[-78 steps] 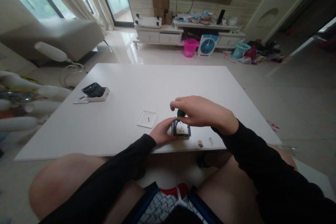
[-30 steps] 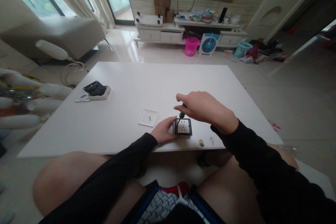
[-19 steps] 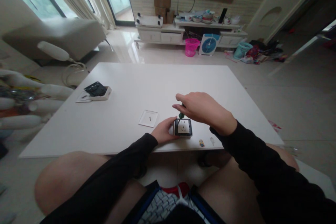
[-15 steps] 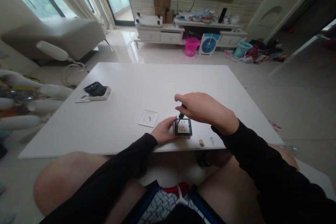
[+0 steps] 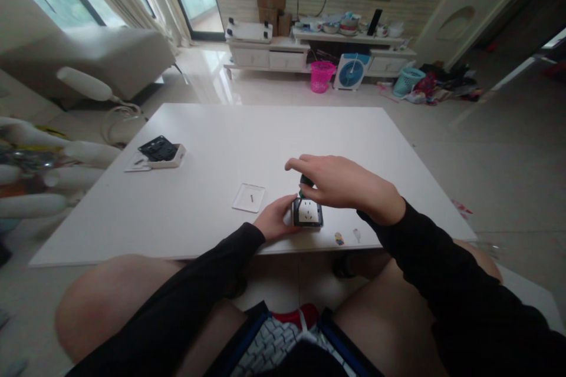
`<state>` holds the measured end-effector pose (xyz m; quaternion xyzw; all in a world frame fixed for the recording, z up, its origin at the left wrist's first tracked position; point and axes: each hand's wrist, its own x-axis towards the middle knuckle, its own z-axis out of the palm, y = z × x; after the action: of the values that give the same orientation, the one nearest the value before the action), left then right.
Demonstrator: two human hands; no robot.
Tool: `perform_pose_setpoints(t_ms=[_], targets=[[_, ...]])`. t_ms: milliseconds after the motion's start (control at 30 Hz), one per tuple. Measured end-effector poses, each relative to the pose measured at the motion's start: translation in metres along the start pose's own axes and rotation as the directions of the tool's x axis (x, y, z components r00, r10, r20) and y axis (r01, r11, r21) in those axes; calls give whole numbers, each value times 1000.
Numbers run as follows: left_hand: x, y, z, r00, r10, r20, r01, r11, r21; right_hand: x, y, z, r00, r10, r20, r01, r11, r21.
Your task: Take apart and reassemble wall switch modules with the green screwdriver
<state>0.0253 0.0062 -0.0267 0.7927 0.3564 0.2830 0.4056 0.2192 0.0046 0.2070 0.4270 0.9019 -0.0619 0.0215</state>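
Observation:
A wall socket [image 5: 308, 213] with a white face and dark frame sits near the front edge of the white table. My left hand [image 5: 277, 219] is closed around its left side. Above it, my right hand [image 5: 333, 179] grips a green-handled screwdriver [image 5: 305, 182], its shaft slanting down to the socket's left part; the tip's exact contact is hard to make out. To the left lies a clear square cover [image 5: 248, 198] with a small screw [image 5: 252, 198] on it. Two small stickers, one of them a yellow figure [image 5: 339, 238], are at the table edge right of the socket.
Farther left on the table [image 5: 212, 129], a black frame part [image 5: 158, 148] rests on a white box [image 5: 175, 158]. White bulbous objects [image 5: 86, 83] stand beyond the table's left edge. Across the floor are a pink basket [image 5: 322, 76] and a blue fan [image 5: 352, 72] by a TV cabinet.
My right hand's fingers have shifted slightly left and spread more around the screwdriver handle. My left hand and the socket stay in place.

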Motion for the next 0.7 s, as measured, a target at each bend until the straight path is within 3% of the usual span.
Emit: perform_pose_setpoints(t_ms=[67, 233, 433, 700], targets=[[0, 0, 0, 1000, 8, 2, -8, 1000, -8, 0, -1, 1, 1000, -30, 1, 30, 1000, 7], [-1, -2, 2, 999, -40, -12, 41, 999, 19, 3, -3, 2, 994, 106, -19, -107, 989, -105], [0, 0, 1, 999, 35, -9, -35, 999, -31, 1, 0, -1, 997, -77, 15, 76, 997, 24], [0, -1, 2, 1000, 0, -21, -1, 1000, -8, 4, -2, 4, 999, 24, -36, -25, 999, -38]])
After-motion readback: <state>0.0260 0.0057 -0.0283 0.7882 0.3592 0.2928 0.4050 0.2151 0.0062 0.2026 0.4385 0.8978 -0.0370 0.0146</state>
